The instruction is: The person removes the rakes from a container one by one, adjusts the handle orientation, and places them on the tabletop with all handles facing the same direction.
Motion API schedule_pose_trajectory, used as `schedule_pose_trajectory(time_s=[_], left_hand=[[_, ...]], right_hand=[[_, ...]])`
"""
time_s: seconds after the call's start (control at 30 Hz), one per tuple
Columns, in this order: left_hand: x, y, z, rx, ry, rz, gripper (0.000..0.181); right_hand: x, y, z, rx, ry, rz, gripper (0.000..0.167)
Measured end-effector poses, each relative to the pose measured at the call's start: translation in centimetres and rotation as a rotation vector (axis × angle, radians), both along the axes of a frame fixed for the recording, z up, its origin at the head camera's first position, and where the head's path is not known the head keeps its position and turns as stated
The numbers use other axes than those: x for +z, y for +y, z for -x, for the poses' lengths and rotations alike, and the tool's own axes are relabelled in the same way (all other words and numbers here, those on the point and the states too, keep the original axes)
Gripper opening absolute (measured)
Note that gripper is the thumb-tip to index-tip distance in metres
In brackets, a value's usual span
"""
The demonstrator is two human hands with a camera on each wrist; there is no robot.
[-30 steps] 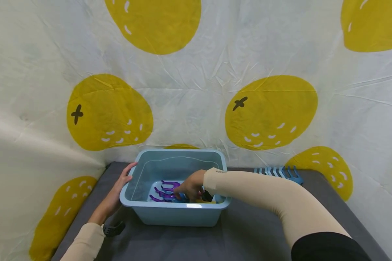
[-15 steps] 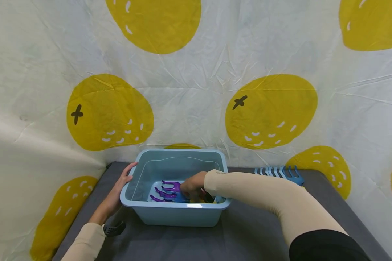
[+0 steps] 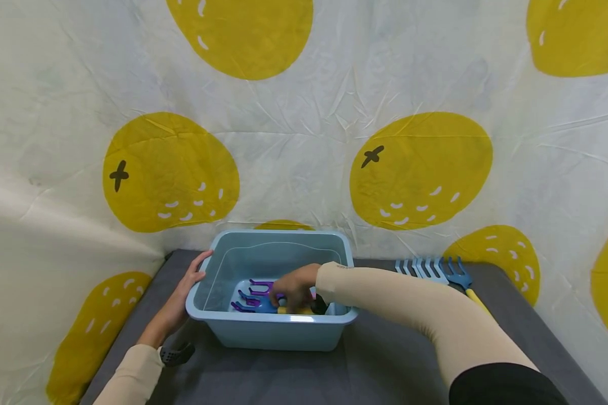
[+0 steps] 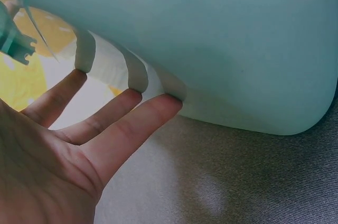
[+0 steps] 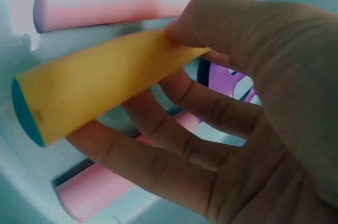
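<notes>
My left hand rests at the left rim of a light blue plastic basin; in the left wrist view, its straight fingers touch the outer wall. Inside the basin, my right hand holds a small garden hand rake with a blue head and a yellow handle. The right wrist view has the thumb and curled fingers around that yellow handle. Purple hand rakes lie in the basin beside it. Two pink handles show on either side of the yellow one.
On the dark grey table, at the back right, lie several light blue rake heads and a darker blue hand rake with a yellow handle. A white curtain with yellow fruit prints hangs close behind.
The blue rake head has shifted left over the purple tines, and its yellow handle shows more. My right hand went slightly right, then back left. My left hand stays at the rim.
</notes>
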State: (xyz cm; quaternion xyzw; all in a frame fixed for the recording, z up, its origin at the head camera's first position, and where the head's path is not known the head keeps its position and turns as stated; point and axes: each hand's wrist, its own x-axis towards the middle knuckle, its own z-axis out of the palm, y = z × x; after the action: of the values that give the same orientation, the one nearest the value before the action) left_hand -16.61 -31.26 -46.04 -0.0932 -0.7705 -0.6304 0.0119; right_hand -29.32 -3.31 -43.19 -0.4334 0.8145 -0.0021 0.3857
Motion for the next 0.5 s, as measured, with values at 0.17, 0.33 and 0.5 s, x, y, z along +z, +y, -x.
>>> schedule_pose_trajectory(time_s=[0.17, 0.33, 0.5], left_hand=[[0.5, 0.0, 0.1, 0.002, -0.009, 0.005, 0.058], [1.1, 0.1, 0.0, 0.001, -0.029, 0.002, 0.058], [1.3, 0.1, 0.1, 0.006, -0.042, 0.0, 0.058]], right_hand=[[0.7, 0.0, 0.0, -0.026, -0.066, 0.012, 0.019], [1.4, 0.1, -0.3, -0.053, -0.075, 0.014, 0.019], [1.7, 0.0, -0.2, -0.062, -0.07, 0.013, 0.018]])
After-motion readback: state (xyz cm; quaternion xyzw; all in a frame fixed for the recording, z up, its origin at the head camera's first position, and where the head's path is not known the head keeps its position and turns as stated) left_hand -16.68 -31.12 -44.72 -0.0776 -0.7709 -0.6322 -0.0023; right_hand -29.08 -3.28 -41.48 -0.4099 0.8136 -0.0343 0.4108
